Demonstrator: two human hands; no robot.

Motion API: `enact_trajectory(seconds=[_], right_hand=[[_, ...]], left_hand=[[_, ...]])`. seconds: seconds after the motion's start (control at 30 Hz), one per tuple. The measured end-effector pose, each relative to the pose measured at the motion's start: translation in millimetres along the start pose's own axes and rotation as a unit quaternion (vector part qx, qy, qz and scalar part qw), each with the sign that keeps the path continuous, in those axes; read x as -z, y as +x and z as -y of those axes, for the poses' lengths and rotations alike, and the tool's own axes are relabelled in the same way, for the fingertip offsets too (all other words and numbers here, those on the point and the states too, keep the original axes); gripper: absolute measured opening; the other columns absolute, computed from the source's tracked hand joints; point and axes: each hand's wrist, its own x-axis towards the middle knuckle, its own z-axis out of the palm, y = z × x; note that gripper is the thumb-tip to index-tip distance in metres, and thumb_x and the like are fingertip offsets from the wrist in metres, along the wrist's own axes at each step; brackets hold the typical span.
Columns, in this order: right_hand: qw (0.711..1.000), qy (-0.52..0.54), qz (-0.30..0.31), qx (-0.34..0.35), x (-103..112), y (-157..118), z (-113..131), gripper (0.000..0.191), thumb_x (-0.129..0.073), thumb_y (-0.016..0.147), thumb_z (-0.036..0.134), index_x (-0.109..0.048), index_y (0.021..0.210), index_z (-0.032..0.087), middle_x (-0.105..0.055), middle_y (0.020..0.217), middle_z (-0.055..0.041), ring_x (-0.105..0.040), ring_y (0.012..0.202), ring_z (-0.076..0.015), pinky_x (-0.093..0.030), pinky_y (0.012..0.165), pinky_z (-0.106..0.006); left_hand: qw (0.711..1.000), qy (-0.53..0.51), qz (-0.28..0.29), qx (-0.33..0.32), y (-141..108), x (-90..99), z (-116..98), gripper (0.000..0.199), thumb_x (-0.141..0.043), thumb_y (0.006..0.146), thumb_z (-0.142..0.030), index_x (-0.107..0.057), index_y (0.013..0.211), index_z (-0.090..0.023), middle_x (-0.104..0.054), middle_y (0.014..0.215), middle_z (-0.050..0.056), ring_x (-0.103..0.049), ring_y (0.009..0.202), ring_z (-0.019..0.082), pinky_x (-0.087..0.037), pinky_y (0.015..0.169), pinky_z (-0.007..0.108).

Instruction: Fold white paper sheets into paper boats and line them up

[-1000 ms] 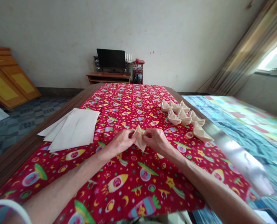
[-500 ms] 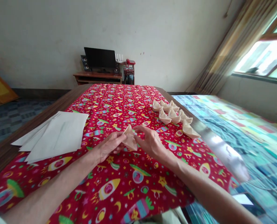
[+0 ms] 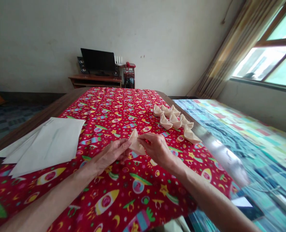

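A small folded piece of cream paper [image 3: 136, 143] is held up between both hands above the red patterned cloth. My left hand [image 3: 115, 150] pinches its left edge between thumb and fingers. On the other side, my right hand [image 3: 156, 146] has its fingertips closed on the paper's right edge. Several folded paper boats [image 3: 174, 120] sit grouped at the right side of the cloth. A stack of flat white sheets [image 3: 51, 140] lies fanned out at the left.
The red cloth [image 3: 114, 129] covers a dark wooden table. Beyond it stands a cabinet [image 3: 94, 78] with a monitor [image 3: 98, 59], speakers and a red telephone [image 3: 128, 65]. A bed with a checked cover [image 3: 253, 141] adjoins on the right, below a curtained window.
My right hand's fingers, apart before, have closed on the folded paper. The paper has tilted slightly. The whole view has shifted, so the surroundings appear further left.
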Motion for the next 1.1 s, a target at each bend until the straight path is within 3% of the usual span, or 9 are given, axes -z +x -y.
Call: enact_trajectory(seconds=[0.13,0.27,0.4,0.5,0.67,1.1], right_hand=[[0.997,-0.048,-0.053,-0.031,38.4,5.2,-16.2,0.016,-0.055,0.083,0.021,-0.071,0.083,0.017,-0.069,0.074,-0.0017,-0.060,0.063,-0.0102,-0.040,0.060,-0.019],[0.976,-0.183,-0.092,-0.080,93.1,0.8,-48.2,0.020,-0.054,0.082,0.027,-0.072,0.083,0.019,-0.068,0.068,-0.0012,-0.057,0.056,-0.0109,-0.039,0.055,-0.021],[0.954,-0.266,-0.068,-0.119,145.5,-14.7,-90.5,0.023,-0.052,0.081,0.029,-0.072,0.084,0.019,-0.071,0.074,-0.0033,-0.061,0.061,-0.0135,-0.040,0.056,-0.022],[0.945,-0.294,-0.041,-0.140,171.0,-27.6,-118.3,0.024,-0.052,0.081,0.029,-0.073,0.085,0.018,-0.071,0.074,-0.0047,-0.061,0.062,-0.0147,-0.040,0.056,-0.023],[0.937,-0.311,0.003,-0.160,181.6,-38.6,-140.5,0.027,-0.050,0.081,0.033,-0.073,0.082,0.018,-0.069,0.067,-0.0047,-0.058,0.056,-0.0137,-0.038,0.054,-0.024],[0.918,-0.359,0.103,-0.134,165.5,-40.9,-152.9,0.026,-0.046,0.082,0.025,-0.070,0.074,0.019,-0.071,0.073,-0.0059,-0.060,0.062,-0.0149,-0.037,0.058,-0.025]], left_hand=[[1.000,-0.007,0.002,-0.013,-1.6,1.5,3.0,0.044,-0.051,0.080,-0.057,-0.052,0.091,-0.015,-0.052,0.067,-0.002,-0.049,0.052,0.010,-0.041,0.049,0.023],[0.998,0.044,0.007,-0.036,1.1,1.8,10.3,0.044,-0.057,0.074,-0.053,-0.053,0.094,-0.014,-0.051,0.057,-0.004,-0.047,0.047,0.009,-0.039,0.046,0.022],[0.996,0.080,0.007,-0.033,3.1,1.8,14.2,0.039,-0.057,0.073,-0.049,-0.055,0.092,-0.015,-0.051,0.053,-0.005,-0.048,0.045,0.009,-0.038,0.045,0.020],[0.996,0.088,0.008,-0.023,3.2,1.9,13.2,0.038,-0.056,0.072,-0.049,-0.057,0.091,-0.016,-0.052,0.050,-0.005,-0.048,0.044,0.009,-0.038,0.044,0.020],[0.995,0.100,-0.002,-0.014,2.6,0.5,8.6,0.039,-0.056,0.069,-0.049,-0.058,0.089,-0.015,-0.052,0.050,-0.005,-0.048,0.044,0.010,-0.038,0.044,0.020],[0.994,0.113,-0.001,-0.010,2.6,0.0,7.5,0.037,-0.056,0.069,-0.048,-0.059,0.088,-0.017,-0.053,0.050,-0.004,-0.049,0.045,0.010,-0.038,0.045,0.020]])
